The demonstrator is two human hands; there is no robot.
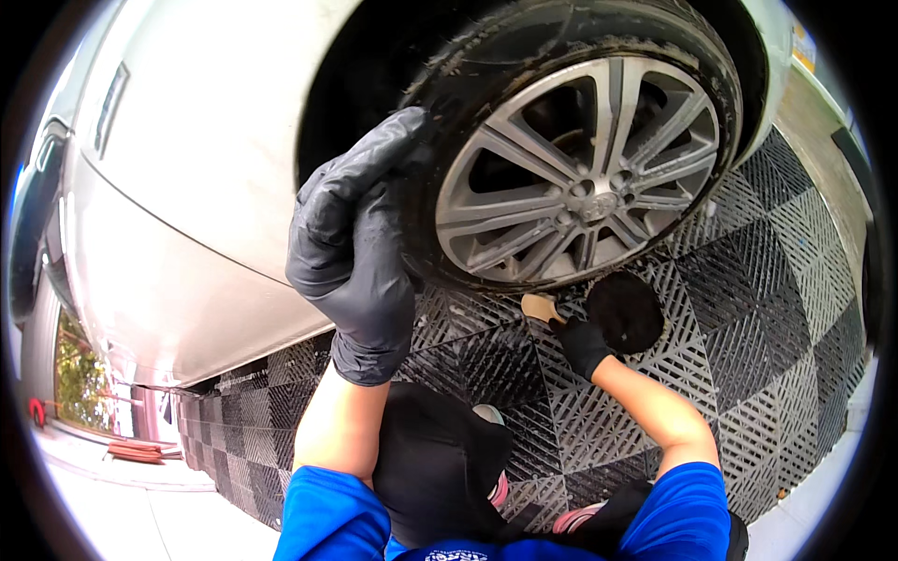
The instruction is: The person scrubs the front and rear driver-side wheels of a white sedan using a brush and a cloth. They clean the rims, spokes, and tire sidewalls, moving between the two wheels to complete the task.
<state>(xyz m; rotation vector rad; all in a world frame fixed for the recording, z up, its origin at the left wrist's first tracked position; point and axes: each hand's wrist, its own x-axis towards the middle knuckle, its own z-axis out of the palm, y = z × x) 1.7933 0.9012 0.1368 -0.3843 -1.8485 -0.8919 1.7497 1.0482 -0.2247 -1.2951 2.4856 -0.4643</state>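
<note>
My left hand [358, 252] wears a black glove and is raised before the tyre's left side. Its fingers are bent and close together, with the fingertips overlapping the dark tyre [428, 175] in view. Contact with the rubber, or anything inside the grasp, cannot be made out. Lower right, my gloved right hand [584, 346] grips a pale wood-coloured handle [539, 307] below the wheel. A round, dark, fuzzy brush head [626, 312] shows beside that hand; where it joins the handle is hidden. The silver multi-spoke alloy wheel [600, 205] has grime on its spokes and rim.
The light-coloured car body [203, 189] fills the upper left, curving around the wheel arch. Black and grey slotted floor tiles [758, 280] lie underneath. My bent knee [435, 456] is close below my left forearm. A reddish-brown object [135, 451] lies at far left.
</note>
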